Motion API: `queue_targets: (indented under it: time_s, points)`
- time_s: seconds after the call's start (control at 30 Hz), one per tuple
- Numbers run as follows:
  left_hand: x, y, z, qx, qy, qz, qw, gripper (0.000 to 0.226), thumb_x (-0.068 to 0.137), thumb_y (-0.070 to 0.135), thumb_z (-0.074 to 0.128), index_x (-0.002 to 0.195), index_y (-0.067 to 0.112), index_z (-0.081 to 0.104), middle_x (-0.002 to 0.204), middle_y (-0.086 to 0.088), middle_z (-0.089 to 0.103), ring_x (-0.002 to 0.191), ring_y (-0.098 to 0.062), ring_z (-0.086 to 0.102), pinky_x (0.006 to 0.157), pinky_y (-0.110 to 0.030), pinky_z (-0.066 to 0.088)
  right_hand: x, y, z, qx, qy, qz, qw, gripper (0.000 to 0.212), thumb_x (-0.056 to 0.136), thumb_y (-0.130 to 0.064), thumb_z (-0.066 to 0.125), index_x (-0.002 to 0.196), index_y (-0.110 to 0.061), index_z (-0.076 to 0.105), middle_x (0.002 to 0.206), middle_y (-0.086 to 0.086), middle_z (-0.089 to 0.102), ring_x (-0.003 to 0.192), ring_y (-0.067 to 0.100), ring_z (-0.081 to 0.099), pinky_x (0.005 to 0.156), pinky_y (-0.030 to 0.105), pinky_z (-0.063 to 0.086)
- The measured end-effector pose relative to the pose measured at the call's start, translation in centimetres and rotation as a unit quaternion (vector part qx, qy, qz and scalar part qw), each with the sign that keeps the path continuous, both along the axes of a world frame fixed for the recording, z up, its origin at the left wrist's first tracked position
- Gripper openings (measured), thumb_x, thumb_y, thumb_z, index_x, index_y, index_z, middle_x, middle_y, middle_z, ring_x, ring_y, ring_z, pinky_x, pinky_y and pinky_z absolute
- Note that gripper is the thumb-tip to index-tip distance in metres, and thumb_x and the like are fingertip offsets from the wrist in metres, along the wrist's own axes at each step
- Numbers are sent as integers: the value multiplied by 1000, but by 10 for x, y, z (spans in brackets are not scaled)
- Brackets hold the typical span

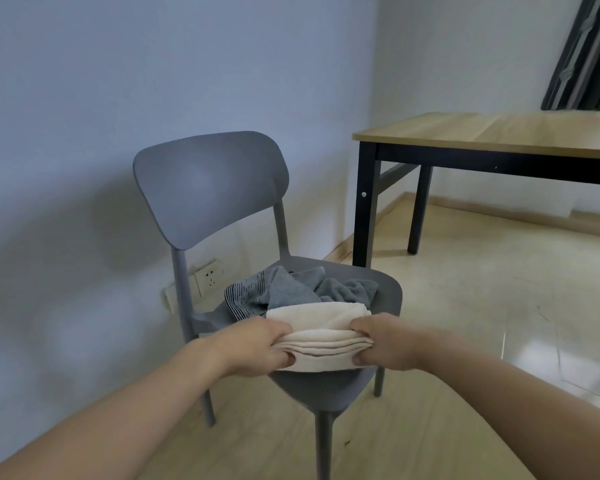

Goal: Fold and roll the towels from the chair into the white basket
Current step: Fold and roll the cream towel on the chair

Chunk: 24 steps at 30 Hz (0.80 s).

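- A grey chair (211, 188) was seen standing on the pale floor (465, 323) close to the wall (84, 133), and everything else is placed from it.
- A cream towel (321, 336), folded into several layers, was laid on the front part of the chair's seat, its near edge reaching the seat's front edge.
- The left hand (253, 346) was curled round the left end of the cream towel, with the fingers on top and the thumb tucked under the stacked layers.
- The right hand (383, 342) was closed on the right end of the same towel in the same way, so the folded layers were pinched at both ends.
- A crumpled heap of grey towels (291, 289) was left on the seat behind the cream towel, towards the chair's back; one of them showed a dark striped border at its left side.
- A wall socket (208, 277) was visible low on the wall behind the chair's back leg.
- A wooden worktop (499, 133) on black legs was standing to the right of the chair and further back.
- A dark curtain (582, 53) was hung beyond the worktop, far right of the chair.
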State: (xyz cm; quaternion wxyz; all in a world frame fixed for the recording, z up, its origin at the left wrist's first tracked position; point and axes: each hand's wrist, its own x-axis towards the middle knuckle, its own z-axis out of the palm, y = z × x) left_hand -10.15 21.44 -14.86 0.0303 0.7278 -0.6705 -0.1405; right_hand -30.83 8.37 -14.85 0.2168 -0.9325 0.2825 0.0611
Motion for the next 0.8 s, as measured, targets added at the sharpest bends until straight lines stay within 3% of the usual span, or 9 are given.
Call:
queue_targets:
  time_s: [0.07, 0.17, 0.27, 0.33, 0.4, 0.47, 0.57, 0.67, 0.8]
  points:
    - [8, -8, 1, 16, 76, 34, 996, 16, 87, 43, 56, 86, 27, 55, 83, 7, 60, 80, -14, 59, 70, -32, 46, 4, -4, 4, 29, -13, -23, 999, 37, 89, -34, 61, 123, -22, 54, 121, -2, 59, 106, 17, 55, 94, 32, 47]
    - [17, -20, -2, -13, 144, 84, 986, 19, 93, 45, 52, 97, 27, 55, 93, 6, 62, 88, -13, 59, 76, -32, 46, 12, -9, 10, 43, -36, -38, 998, 38, 94, -36, 54, 130, -22, 51, 124, -3, 56, 106, 14, 51, 90, 26, 41]
    - [18, -30, -11, -28, 187, 134, 973, 21, 95, 47, 47, 104, 29, 51, 96, 6, 61, 88, -12, 59, 75, -31, 45, 18, -18, 10, 43, -17, -43, 998, 37, 95, -40, 51, 128, -25, 54, 121, -3, 58, 107, 15, 51, 85, 23, 38]
    - [20, -36, -18, -38, 207, 140, 967, 21, 93, 47, 50, 103, 28, 53, 93, 6, 61, 85, -13, 59, 73, -31, 44, 18, -25, 9, -12, 7, -27, 1000, 37, 90, -49, 53, 120, -27, 59, 113, -5, 54, 109, 15, 48, 85, 24, 40]
    - [23, -37, -20, -47, 234, 120, 964, 22, 89, 46, 57, 97, 26, 57, 88, 5, 63, 83, -16, 61, 71, -31, 45, 16, -29, 9, -84, 13, -5, 996, 47, 86, -58, 53, 120, -27, 63, 120, -7, 42, 117, 11, 32, 98, 29, 39]
    - [24, -33, -17, -47, 235, 78, 968, 24, 82, 46, 64, 95, 26, 60, 91, 5, 65, 85, -14, 63, 75, -34, 50, 12, -27, 9, -86, 0, 2, 996, 51, 85, -62, 50, 118, -25, 64, 133, -11, 32, 127, 10, 20, 110, 35, 32]
    - [19, -22, -18, -69, 145, -2, 987, 22, 73, 40, 67, 88, 27, 58, 92, 10, 57, 86, -10, 57, 78, -32, 50, 3, -20, 4, -112, 6, 41, 993, 41, 84, -66, 48, 103, -30, 56, 134, -15, 33, 126, 9, 27, 106, 26, 35]
    - [15, -13, -26, -164, -29, -142, 976, 26, 69, 38, 61, 91, 25, 56, 103, 12, 54, 96, -11, 51, 85, -30, 46, -7, -16, -3, -142, -26, 59, 988, 43, 83, -73, 36, 101, -35, 44, 107, -16, 46, 100, 8, 43, 87, 21, 39]
    - [1, -3, -38, -240, -186, -327, 895, 35, 63, 31, 66, 93, 21, 52, 119, 1, 60, 105, -22, 58, 91, -33, 49, 2, -18, -10, 26, -115, -189, 975, 38, 93, -58, 38, 111, -25, 45, 96, -4, 57, 82, 10, 55, 67, 26, 46]
